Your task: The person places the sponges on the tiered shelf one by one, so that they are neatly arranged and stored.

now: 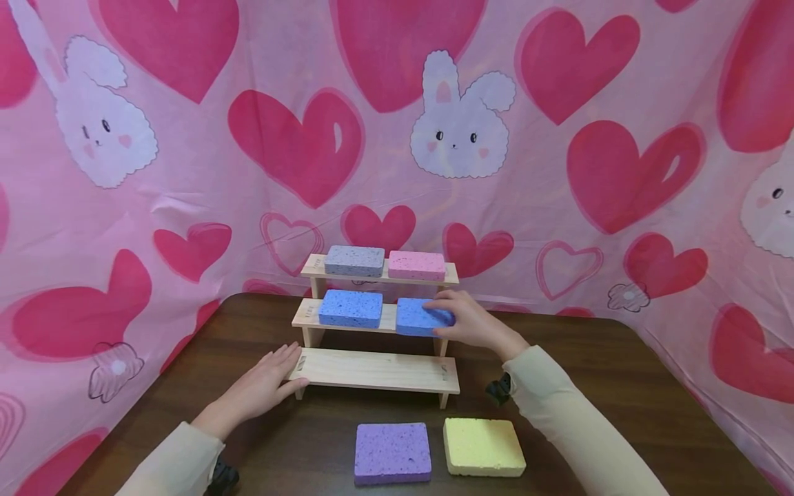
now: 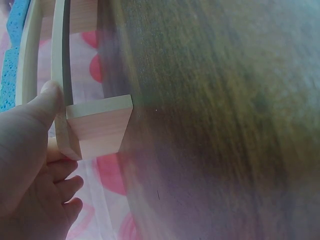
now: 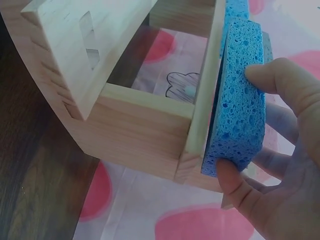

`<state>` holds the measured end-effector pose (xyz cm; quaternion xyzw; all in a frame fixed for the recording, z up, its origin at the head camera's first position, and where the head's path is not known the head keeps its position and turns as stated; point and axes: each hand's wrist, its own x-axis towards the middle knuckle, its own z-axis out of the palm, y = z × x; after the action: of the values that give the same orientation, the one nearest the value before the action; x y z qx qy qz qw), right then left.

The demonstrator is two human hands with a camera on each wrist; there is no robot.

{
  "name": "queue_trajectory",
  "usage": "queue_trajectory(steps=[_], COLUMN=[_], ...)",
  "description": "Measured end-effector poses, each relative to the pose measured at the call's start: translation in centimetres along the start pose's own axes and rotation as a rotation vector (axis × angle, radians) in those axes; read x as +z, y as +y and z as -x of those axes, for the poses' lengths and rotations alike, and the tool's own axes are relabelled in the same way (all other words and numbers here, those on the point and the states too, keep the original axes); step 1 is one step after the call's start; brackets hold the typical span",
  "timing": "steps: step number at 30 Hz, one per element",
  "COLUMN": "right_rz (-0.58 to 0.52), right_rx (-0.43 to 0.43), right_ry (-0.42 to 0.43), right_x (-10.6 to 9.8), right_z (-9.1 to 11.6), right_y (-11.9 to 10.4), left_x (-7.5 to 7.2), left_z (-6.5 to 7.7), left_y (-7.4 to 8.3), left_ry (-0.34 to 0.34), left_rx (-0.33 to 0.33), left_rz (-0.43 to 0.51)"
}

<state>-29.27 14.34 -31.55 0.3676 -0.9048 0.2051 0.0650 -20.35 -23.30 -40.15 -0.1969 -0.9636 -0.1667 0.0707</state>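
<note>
A three-tier wooden stand stands on the table. My left hand holds the left end of its lowest board; in the left wrist view the thumb presses the board and the other fingers bend at its end. On the middle tier, my right hand grips a blue sponge by its right end. The right wrist view shows fingers spread around that blue sponge, a thin gap showing between it and the board. Another blue sponge lies at the left of the same tier.
A grey-blue sponge and a pink sponge lie on the top tier. In front of the stand, a purple sponge and a yellow sponge rest on the dark wooden table. A heart-patterned pink cloth hangs behind.
</note>
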Motion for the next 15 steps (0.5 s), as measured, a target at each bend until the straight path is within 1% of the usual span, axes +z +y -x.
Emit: queue_trajectory(steps=[15], right_rz=[0.001], right_rx=[0.017], right_ry=[-0.024], right_x=[0.5], right_z=[-1.3], right_y=[-0.3], left_x=[-0.1], left_z=[0.0], left_y=[0.1], left_ry=[-0.008], left_rx=[-0.010], left_rz=[0.008])
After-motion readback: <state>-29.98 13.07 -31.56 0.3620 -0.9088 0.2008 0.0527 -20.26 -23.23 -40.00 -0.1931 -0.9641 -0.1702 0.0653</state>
